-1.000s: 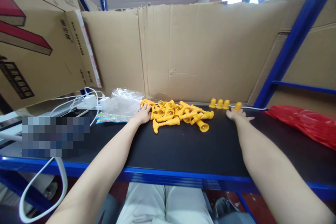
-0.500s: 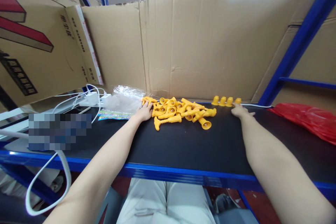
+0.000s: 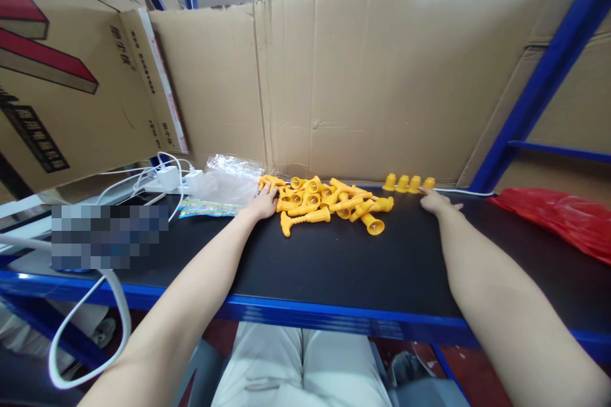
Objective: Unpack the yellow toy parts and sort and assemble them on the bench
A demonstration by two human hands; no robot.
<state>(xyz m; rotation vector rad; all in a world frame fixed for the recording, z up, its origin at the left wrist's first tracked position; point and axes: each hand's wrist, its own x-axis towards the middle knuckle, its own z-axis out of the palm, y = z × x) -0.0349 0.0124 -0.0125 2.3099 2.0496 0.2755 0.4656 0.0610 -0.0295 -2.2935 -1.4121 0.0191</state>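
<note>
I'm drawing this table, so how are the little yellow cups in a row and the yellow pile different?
The yellow cups stand in a line; the yellow pile is jumbled. There are just four cups, but the pile has many more pieces. The cups are short; the pile has long pieces too. Both are yellow and on the black tabletop.

Premises consistent with a workshop or storeroom; which of the two cannot be determined. Evidence: bolted-type blue metal racking [image 3: 529, 82] framing a black worktop [image 3: 353, 273]; a plain cardboard sheet [image 3: 372, 89] standing as a back screen; a large printed carton [image 3: 62, 70] at left; white chargers [image 3: 167, 177] with loose cables [image 3: 125, 311]; loose yellow plastic parts [image 3: 308, 217] heaped in quantity.
</note>
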